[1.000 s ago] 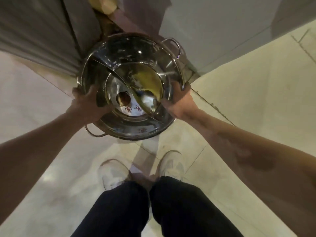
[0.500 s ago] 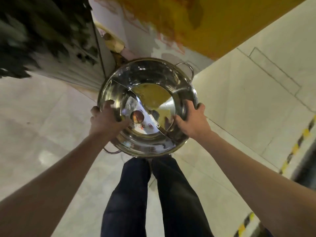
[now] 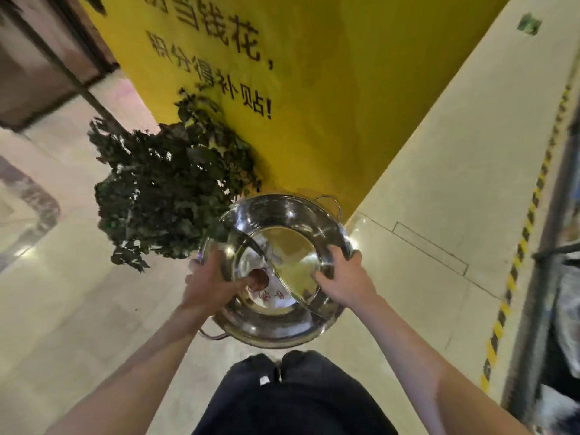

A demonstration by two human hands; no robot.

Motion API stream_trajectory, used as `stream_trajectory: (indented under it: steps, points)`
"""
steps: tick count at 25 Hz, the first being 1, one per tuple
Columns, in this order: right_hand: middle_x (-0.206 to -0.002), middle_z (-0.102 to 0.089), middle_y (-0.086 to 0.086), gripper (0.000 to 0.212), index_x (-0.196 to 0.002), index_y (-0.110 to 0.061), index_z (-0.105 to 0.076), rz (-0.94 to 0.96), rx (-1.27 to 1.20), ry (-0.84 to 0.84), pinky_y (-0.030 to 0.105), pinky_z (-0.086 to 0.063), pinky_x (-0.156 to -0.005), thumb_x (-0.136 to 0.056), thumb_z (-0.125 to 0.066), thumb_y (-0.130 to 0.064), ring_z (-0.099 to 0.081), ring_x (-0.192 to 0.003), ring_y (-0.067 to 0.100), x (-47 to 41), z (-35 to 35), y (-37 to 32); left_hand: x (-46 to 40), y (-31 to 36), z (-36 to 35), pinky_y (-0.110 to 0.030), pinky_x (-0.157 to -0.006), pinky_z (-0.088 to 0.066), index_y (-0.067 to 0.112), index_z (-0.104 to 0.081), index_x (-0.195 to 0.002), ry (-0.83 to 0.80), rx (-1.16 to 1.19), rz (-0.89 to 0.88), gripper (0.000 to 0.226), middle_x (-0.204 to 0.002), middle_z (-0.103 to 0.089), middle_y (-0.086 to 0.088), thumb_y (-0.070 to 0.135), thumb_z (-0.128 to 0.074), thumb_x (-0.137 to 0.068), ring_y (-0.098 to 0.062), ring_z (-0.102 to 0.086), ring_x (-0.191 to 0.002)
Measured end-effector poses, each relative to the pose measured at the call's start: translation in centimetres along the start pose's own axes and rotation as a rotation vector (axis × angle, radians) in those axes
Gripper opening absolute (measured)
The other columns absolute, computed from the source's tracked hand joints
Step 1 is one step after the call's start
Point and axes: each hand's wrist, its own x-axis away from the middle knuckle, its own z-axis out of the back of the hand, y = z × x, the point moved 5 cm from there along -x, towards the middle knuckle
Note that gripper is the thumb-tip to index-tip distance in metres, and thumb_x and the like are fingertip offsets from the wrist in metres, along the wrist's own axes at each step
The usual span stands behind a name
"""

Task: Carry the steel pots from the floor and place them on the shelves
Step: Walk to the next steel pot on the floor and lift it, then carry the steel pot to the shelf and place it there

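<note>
A wide, shiny steel pot (image 3: 282, 221) with a curved divider inside and two small loop handles is held in the air in front of my body, above the floor. My left hand (image 3: 210, 285) grips its left rim, thumb inside the bowl. My right hand (image 3: 343, 277) grips the right rim, fingers over the edge. A printed label and a brown round mark show on the pot's bottom. No shelf is recognisable in view.
A yellow wall (image 3: 314, 73) with black characters stands straight ahead. A dark leafy plant (image 3: 166, 189) sits to the left of the pot. Pale tiled floor (image 3: 439, 199) runs right to a yellow-black striped line (image 3: 514, 271) and a dark metal frame (image 3: 546, 246).
The view swung from a grey corner to the yellow wall and plant. Both hands kept their grip on the pot, which stayed in front of me.
</note>
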Motion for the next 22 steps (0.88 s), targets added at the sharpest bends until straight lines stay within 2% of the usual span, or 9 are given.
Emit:
stream_trajectory:
  steps: [2,4,6,8,12,17,19,22]
  points:
    - [-0.135,-0.035,0.019,0.075,-0.138,-0.042,-0.025,0.019,0.003,0.062,0.045,-0.054,-0.088,-0.075,-0.051,-0.073,-0.063,-0.097,0.046,1.2,2.7,-1.3,1.0,1.4,2.9,-0.051,-0.090,-0.053,0.042,-0.038,-0.127,0.016,-0.010,0.034,0.092,-0.114,-0.039,-0.007,0.076,-0.075,-0.051,-0.038,-0.052,-0.104]
    - [-0.132,-0.037,0.017,0.074,-0.136,-0.043,-0.025,-0.005,0.010,0.083,0.043,-0.054,-0.083,-0.074,-0.050,-0.074,-0.065,-0.094,0.044,1.8,3.8,-1.6,1.0,2.3,4.3,-0.051,-0.088,-0.056,0.041,-0.038,-0.125,-0.005,-0.037,0.024,0.087,-0.112,-0.041,-0.005,0.076,-0.075,-0.054,-0.034,-0.056,-0.099]
    - [-0.130,-0.039,0.016,0.075,-0.136,-0.042,-0.024,-0.002,-0.003,0.104,0.040,-0.054,-0.080,-0.074,-0.047,-0.076,-0.067,-0.090,0.040,1.8,4.6,-2.0,0.4,3.3,5.1,-0.053,-0.087,-0.056,0.043,-0.037,-0.118,-0.033,-0.030,-0.035,0.079,-0.110,-0.050,-0.008,0.075,-0.074,-0.056,-0.035,-0.059,-0.099]
    - [-0.131,-0.039,0.015,0.076,-0.137,-0.040,-0.026,-0.019,-0.030,0.114,0.039,-0.054,-0.081,-0.073,-0.045,-0.075,-0.067,-0.091,0.038,1.9,4.6,-1.8,-0.8,3.7,5.2,-0.054,-0.085,-0.056,0.039,-0.038,-0.123,-0.056,-0.045,-0.055,0.084,-0.115,-0.056,-0.014,0.077,-0.072,-0.056,-0.037,-0.062,-0.100]
    - [-0.136,-0.033,0.016,0.072,-0.139,-0.038,-0.029,-0.132,-0.081,0.108,0.039,-0.055,-0.082,-0.078,-0.048,-0.069,-0.066,-0.093,0.036,3.7,2.6,-1.1,-2.2,3.9,4.4,-0.053,-0.088,-0.055,0.033,-0.036,-0.139,-0.037,-0.186,-0.096,0.096,-0.133,-0.044,-0.016,0.080,-0.068,-0.061,-0.042,-0.057,-0.111]
    - [-0.129,-0.035,0.012,0.067,-0.133,-0.038,-0.031,-0.377,-0.213,0.179,0.042,-0.055,-0.082,-0.078,-0.047,-0.072,-0.065,-0.090,0.038,7.0,0.5,0.3,-6.3,6.5,2.6,-0.058,-0.101,-0.044,0.030,-0.025,-0.151,-0.191,-0.317,-0.306,0.100,-0.147,-0.040,-0.018,0.074,-0.067,-0.071,-0.045,-0.042,-0.130]
    - [-0.133,-0.033,0.014,0.069,-0.135,-0.038,-0.030,-0.492,-0.248,0.236,0.043,-0.055,-0.082,-0.078,-0.047,-0.074,-0.064,-0.096,0.040,8.9,-0.6,0.5,-7.1,8.2,1.8,-0.055,-0.102,-0.044,0.030,-0.022,-0.152,-0.266,-0.389,-0.435,0.102,-0.148,-0.040,-0.016,0.076,-0.063,-0.071,-0.042,-0.042,-0.130]
    - [-0.141,-0.025,0.019,0.075,-0.142,-0.036,-0.027,-0.658,-0.321,0.290,0.043,-0.053,-0.085,-0.080,-0.048,-0.073,-0.061,-0.103,0.044,12.0,-2.7,0.6,-7.2,10.9,0.7,-0.052,-0.099,-0.045,0.035,-0.016,-0.153,-0.334,-0.441,-0.595,0.113,-0.143,-0.042,-0.017,0.084,-0.057,-0.060,-0.042,-0.046,-0.126]
